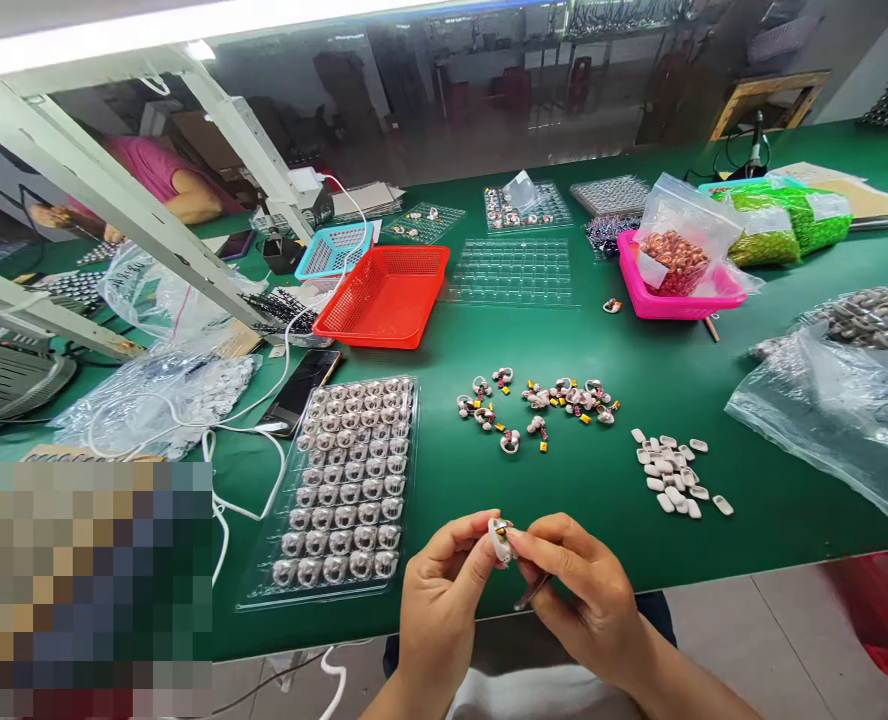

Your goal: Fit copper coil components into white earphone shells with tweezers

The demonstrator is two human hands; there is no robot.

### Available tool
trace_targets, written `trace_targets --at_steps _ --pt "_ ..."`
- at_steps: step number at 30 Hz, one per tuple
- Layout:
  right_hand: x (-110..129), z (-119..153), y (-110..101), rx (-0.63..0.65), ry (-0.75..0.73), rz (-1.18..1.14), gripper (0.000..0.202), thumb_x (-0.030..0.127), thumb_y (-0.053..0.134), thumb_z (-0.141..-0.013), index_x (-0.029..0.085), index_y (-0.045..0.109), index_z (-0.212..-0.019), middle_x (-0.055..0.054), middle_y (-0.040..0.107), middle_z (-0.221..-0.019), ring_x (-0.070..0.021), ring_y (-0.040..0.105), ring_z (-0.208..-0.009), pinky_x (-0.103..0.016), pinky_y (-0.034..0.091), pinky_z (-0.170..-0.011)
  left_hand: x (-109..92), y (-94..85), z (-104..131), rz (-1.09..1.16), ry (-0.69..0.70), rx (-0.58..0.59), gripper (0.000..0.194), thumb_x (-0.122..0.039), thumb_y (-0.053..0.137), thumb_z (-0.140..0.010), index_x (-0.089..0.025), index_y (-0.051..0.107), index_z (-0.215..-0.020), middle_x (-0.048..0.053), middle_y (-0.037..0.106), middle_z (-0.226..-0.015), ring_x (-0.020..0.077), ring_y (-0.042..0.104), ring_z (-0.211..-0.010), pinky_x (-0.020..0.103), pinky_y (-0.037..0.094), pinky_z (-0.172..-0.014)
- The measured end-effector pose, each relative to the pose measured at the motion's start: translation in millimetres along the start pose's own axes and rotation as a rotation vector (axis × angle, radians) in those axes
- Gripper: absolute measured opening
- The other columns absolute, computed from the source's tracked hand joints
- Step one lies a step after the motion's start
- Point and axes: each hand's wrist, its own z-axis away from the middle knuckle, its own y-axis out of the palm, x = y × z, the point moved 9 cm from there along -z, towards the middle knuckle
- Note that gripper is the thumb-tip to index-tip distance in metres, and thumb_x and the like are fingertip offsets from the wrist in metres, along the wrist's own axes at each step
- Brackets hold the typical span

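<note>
My left hand (pixel 444 600) pinches a small white ring-shaped casing (pixel 498 543) between thumb and fingers, just above the table's front edge. Something yellow and dark shows inside its opening. My right hand (pixel 586 590) is closed, its thumb and index fingertips touching the casing's right side. A slim dark tool (pixel 532 592) sticks out below those fingers, held in the same hand; its kind is not clear. Beyond the hands lie several similar ring-shaped parts (pixel 510 441) with yellow pieces attached. To the right is a loose pile of small white oblong caps (pixel 665 466).
A clear tray (pixel 411 480) with rows of ring-shaped parts lies left, beside a phone (pixel 303 390) and white cable. Behind stand a red basket (pixel 384 300) and a pink basket (pixel 676 304) holding a bag. Plastic bags (pixel 849 400) lie right. Another person's arm (pixel 193 195) shows far left.
</note>
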Motion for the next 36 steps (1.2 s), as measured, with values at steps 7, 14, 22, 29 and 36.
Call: trace_targets --at_steps 7,14,22,29,36 --pt "-3 2 3 0.010 -0.014 0.025 0.063 -0.001 0.051 -0.087 0.031 0.050 -0.142 -0.006 0.064 -0.095 -0.0183 0.063 -0.083 -0.029 0.057 -0.070 4 -0.3 1 0.043 -0.041 0.000 0.029 -0.037 0.087 -0.070 -0.015 0.080 -0.088 0.008 0.079 -0.080 0.0180 0.072 -0.073 0.024 0.059 -0.071" --pt "1 -3 -2 0.048 -0.064 0.126 0.059 -0.001 0.051 -0.087 0.028 0.051 -0.138 -0.005 0.063 -0.095 -0.0157 0.062 -0.077 -0.026 0.054 -0.066 2 -0.5 3 0.033 -0.059 -0.016 0.029 -0.036 0.088 -0.067 -0.014 0.080 -0.085 0.007 0.077 -0.076 0.0149 0.068 -0.066 0.023 0.057 -0.066" --pt "10 -4 -5 0.083 -0.140 0.294 0.055 0.001 0.051 -0.087 0.025 0.050 -0.137 -0.007 0.066 -0.096 -0.0165 0.065 -0.081 -0.028 0.055 -0.068 -1 1.0 3 0.013 -0.071 -0.011 0.030 -0.037 0.089 -0.065 -0.014 0.080 -0.083 0.005 0.075 -0.072 0.0125 0.063 -0.062 0.021 0.054 -0.062" --pt "0 -4 -8 0.047 -0.015 0.045 0.047 0.002 0.052 -0.087 0.029 0.059 -0.126 -0.004 0.064 -0.092 -0.0142 0.062 -0.075 -0.025 0.054 -0.066 3 6.4 1 0.073 -0.103 0.029 0.027 -0.034 0.089 -0.065 -0.015 0.080 -0.082 0.005 0.075 -0.074 0.0123 0.063 -0.061 0.022 0.053 -0.061" --pt "-24 1 -15 -0.096 0.249 -0.241 0.032 0.007 0.059 -0.091 0.028 0.066 -0.114 -0.001 0.062 -0.088 -0.0119 0.057 -0.069 -0.019 0.044 -0.053 3 13.3 3 0.115 -0.126 0.070 0.025 -0.032 0.090 -0.065 -0.015 0.080 -0.080 0.004 0.075 -0.073 0.0113 0.061 -0.061 0.021 0.053 -0.060"
